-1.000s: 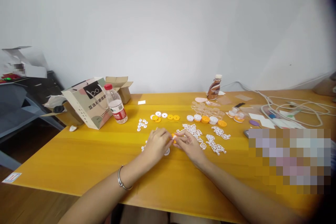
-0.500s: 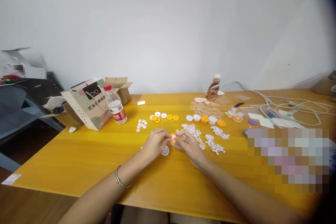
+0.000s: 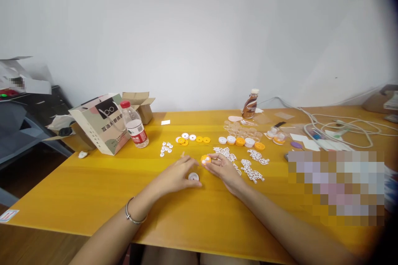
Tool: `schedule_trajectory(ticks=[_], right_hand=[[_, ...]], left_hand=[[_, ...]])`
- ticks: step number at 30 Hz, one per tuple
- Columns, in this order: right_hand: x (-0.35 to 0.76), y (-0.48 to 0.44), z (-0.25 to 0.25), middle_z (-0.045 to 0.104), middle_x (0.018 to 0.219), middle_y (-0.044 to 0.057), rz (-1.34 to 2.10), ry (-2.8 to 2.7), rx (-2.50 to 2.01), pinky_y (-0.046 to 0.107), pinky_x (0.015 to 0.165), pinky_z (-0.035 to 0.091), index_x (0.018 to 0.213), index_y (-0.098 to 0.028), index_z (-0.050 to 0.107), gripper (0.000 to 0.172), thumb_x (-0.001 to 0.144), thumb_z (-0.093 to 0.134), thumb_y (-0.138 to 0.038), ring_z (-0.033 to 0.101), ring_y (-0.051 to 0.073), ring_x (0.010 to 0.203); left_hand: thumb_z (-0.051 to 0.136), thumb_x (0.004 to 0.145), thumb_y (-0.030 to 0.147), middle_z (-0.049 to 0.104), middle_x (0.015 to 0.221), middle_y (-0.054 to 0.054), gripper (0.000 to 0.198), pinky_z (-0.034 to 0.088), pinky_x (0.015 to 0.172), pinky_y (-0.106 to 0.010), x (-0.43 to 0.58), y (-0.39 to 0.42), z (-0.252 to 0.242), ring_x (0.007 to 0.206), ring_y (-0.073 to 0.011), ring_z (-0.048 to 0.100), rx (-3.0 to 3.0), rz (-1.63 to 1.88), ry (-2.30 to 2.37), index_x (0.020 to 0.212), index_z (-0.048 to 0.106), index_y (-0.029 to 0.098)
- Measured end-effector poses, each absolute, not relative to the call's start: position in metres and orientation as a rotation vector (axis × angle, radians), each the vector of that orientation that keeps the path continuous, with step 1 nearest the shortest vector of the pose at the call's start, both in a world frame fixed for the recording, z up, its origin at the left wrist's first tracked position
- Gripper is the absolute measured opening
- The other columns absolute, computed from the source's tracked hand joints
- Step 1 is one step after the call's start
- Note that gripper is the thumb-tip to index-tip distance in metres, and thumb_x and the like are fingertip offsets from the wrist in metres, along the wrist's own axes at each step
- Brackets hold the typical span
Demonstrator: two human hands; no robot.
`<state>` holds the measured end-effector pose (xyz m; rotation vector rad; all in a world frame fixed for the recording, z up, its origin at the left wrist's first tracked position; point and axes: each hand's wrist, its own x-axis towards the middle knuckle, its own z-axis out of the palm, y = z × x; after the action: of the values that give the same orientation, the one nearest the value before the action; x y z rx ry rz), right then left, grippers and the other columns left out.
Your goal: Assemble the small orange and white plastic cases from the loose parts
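Observation:
Between the fingers of my right hand [image 3: 223,169] is a small round orange case [image 3: 205,158] with white pieces inside it. My left hand [image 3: 178,176] holds nothing; its thumb and fingers are apart around a round white case part [image 3: 193,177] on the table, and I cannot tell whether they touch it. Behind that hand lie small white knobs [image 3: 166,148] and several yellow and white discs [image 3: 199,139]. White lattice-shaped pieces [image 3: 252,169] are spread beyond my right hand. A row of white and orange round cases [image 3: 240,141] stands behind them.
Clear plastic rings [image 3: 241,129] lie behind the row of cases. At the left stand a water bottle [image 3: 136,128], a paper bag [image 3: 101,122] and an open cardboard box [image 3: 143,105]. A brown drink bottle [image 3: 250,105] stands at the back; white cables [image 3: 342,122] run along the right.
My left hand has let go of the orange case and moved left and down, its fingers spreading by the white case part. My right hand keeps the orange case, whose white pieces now show.

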<state>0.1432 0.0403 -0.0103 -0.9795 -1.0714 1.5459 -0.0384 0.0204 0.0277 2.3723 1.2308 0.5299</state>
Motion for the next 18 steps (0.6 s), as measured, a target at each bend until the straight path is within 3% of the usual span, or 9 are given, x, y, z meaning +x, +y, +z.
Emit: schedule_trajectory(ticks=[3,6,12,18], right_hand=[[0.144,0.043,-0.012,0.067,0.082,0.004,1.489,-1.115,-1.008,0.03,0.074,0.046,0.085,-0.019,0.052,0.035,0.058,0.07,-0.029,0.062,0.016,0.077],[0.145,0.047,-0.015,0.067,0.085,0.004,1.463,-1.163,-1.014,0.029,0.071,0.046,0.085,-0.019,0.053,0.034,0.058,0.069,-0.029,0.062,0.016,0.076],[0.143,0.05,-0.016,0.068,0.081,0.004,1.408,-1.254,-1.003,0.032,0.076,0.047,0.084,-0.02,0.052,0.033,0.057,0.069,-0.03,0.064,0.018,0.078],[0.141,0.047,-0.014,0.068,0.078,0.003,1.396,-1.274,-0.99,0.032,0.076,0.048,0.085,-0.02,0.05,0.034,0.058,0.069,-0.028,0.064,0.018,0.078]], left_hand=[[0.059,0.07,0.037,0.051,0.094,-0.003,0.031,0.039,0.075,-0.029,-0.043,0.023,0.022,0.084,-0.0176,0.05,2.374,0.376,1.184,0.097,0.055,0.022],[0.054,0.074,0.034,0.054,0.089,-0.004,0.021,0.04,0.072,-0.027,-0.045,0.031,0.021,0.078,-0.015,0.051,2.205,0.435,1.151,0.09,0.057,0.019],[0.058,0.073,0.033,0.055,0.095,-0.006,0.036,0.042,0.076,-0.028,-0.051,0.044,0.027,0.082,-0.0136,0.054,1.573,0.691,0.829,0.103,0.047,0.017],[0.059,0.074,0.028,0.051,0.099,-0.004,0.03,0.04,0.079,-0.028,-0.045,0.048,0.019,0.087,-0.013,0.052,1.597,0.851,0.814,0.1,0.047,0.018]])
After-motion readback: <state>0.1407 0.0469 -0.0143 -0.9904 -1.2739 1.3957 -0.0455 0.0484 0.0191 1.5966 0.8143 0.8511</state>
